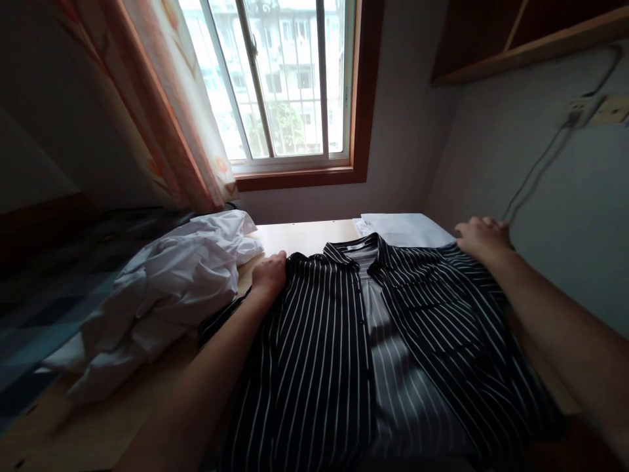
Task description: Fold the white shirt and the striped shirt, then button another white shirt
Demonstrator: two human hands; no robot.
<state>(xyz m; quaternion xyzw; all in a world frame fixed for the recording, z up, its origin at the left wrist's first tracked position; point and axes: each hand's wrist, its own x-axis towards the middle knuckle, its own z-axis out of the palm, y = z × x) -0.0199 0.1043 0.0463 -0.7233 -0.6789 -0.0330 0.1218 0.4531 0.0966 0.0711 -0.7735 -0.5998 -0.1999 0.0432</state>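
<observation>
A black shirt with white stripes lies spread over the table, its collar toward the window and its front unbuttoned, so the paler inside shows. My left hand is closed on the shirt's left shoulder, fingers curled over the cloth. At the opposite shoulder, my right hand grips the fabric near the wall. The ends of both sleeves are partly hidden by my forearms and the shirt's folds.
Crumpled white cloth is heaped on the left of the wooden table. Folded white cloth lies behind the collar. A cord runs down the right wall from a socket. A shelf juts out above.
</observation>
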